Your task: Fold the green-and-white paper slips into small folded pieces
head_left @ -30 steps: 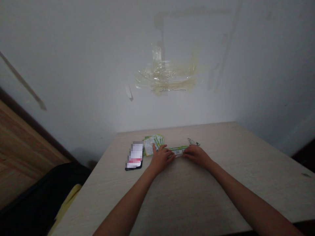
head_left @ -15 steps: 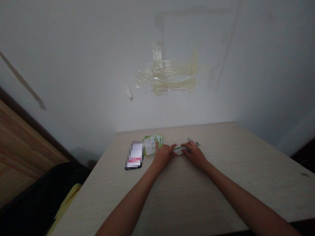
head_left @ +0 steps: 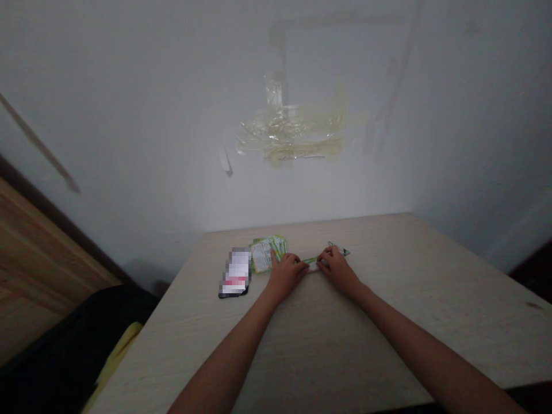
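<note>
Between my hands a narrow green and white printed paper strip point(head_left: 311, 264) lies low against the tabletop. My left hand point(head_left: 284, 275) has its fingers closed on the strip's left end, with one finger sticking up beside the green leaflets. My right hand point(head_left: 338, 271) pinches the right end with thumb and fingertips, which partly cover it. Several green and white printed leaflets point(head_left: 261, 256) lie in a loose pile just beyond my left hand. Behind the right knuckles a small green-edged piece of paper point(head_left: 344, 250) shows, partly hidden.
A phone point(head_left: 236, 273) with a blurred screen lies left of the leaflets. The pale wooden table point(head_left: 336, 345) meets a wall point(head_left: 172, 115) bearing clear tape point(head_left: 297, 135). At the left are a dark item point(head_left: 86, 333), a yellow cloth point(head_left: 118, 356) and wooden boards point(head_left: 30, 241).
The fingers of both hands have curled in from a flatter, spread pose and closed on the strip. More of its green edge shows between them. Phone and leaflets stay put.
</note>
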`<state>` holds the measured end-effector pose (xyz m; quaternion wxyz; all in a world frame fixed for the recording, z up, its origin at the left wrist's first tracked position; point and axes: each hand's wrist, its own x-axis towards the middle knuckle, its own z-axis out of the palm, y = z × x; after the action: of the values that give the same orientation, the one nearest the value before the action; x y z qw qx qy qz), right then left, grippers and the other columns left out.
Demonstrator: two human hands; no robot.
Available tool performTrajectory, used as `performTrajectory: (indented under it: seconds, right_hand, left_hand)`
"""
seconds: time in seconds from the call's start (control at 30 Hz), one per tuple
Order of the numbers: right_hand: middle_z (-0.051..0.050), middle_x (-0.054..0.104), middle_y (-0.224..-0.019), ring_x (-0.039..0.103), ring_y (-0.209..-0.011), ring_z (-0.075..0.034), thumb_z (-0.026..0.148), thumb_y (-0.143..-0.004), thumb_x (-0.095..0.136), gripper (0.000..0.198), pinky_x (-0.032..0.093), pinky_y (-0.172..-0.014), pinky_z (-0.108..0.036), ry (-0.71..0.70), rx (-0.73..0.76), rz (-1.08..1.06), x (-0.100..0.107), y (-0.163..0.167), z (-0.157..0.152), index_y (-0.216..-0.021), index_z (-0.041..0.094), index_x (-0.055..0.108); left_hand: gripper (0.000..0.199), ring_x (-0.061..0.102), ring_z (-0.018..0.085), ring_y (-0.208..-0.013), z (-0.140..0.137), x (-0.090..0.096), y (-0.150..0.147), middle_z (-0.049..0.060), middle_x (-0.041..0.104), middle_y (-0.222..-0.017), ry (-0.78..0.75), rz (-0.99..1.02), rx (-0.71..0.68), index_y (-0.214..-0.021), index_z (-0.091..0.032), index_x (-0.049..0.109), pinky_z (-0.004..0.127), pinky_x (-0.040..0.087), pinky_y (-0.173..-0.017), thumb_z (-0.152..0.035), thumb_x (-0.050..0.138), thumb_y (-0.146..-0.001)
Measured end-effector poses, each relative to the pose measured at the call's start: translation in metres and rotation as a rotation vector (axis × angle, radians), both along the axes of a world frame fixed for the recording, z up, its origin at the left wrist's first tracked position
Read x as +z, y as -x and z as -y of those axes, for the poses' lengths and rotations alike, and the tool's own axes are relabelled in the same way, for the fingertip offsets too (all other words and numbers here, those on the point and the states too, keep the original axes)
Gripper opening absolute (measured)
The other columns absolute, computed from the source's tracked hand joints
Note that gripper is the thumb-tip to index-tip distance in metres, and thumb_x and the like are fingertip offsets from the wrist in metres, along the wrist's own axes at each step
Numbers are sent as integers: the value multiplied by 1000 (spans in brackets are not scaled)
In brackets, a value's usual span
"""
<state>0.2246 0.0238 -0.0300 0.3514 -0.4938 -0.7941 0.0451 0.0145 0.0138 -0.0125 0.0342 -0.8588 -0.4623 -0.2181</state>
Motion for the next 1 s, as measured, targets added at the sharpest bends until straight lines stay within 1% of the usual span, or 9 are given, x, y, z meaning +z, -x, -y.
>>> performTrajectory:
  seconds: [0.23,0.43,0.63,0.8,1.0]
  right_hand:
    - [-12,54,-111,51,-106,-26,27,-83,65,16,44,-95,-47,-58,30,54,-1,-7,3,-96,19,68]
    - [-8,61,-99,53,-99,-24,28,-87,60,15,44,-92,-47,-103,94,110,2,-6,5,-96,24,71]
    - [-7,63,-95,55,-95,-23,24,-88,58,17,42,-88,-43,-66,127,196,6,-3,9,-99,25,72]
    - [-5,63,-93,55,-94,-21,25,-88,60,16,41,-89,-42,-34,117,190,6,-5,10,-99,27,72]
    - [-4,63,-92,56,-93,-21,25,-88,60,16,43,-87,-42,-16,115,198,6,-5,9,-99,28,72]
  left_hand:
    - [26,51,23,-117,3,-1,3,0,68,-114,25,31,-20,-108,-36,68,69,-3,-110,-43,48,-94]
    - [28,50,23,-118,3,-1,4,-1,69,-116,45,40,-8,-112,-37,67,67,1,-112,-42,46,-95]
    - [27,51,22,-116,4,1,4,-1,70,-114,35,32,-20,-111,-36,67,67,3,-112,-40,46,-95]
    - [27,52,22,-115,4,0,4,-1,70,-114,39,38,-18,-111,-36,67,66,1,-112,-40,46,-95]
    - [27,52,22,-114,4,2,4,-1,70,-115,51,29,-22,-112,-36,67,65,5,-113,-40,46,-95]
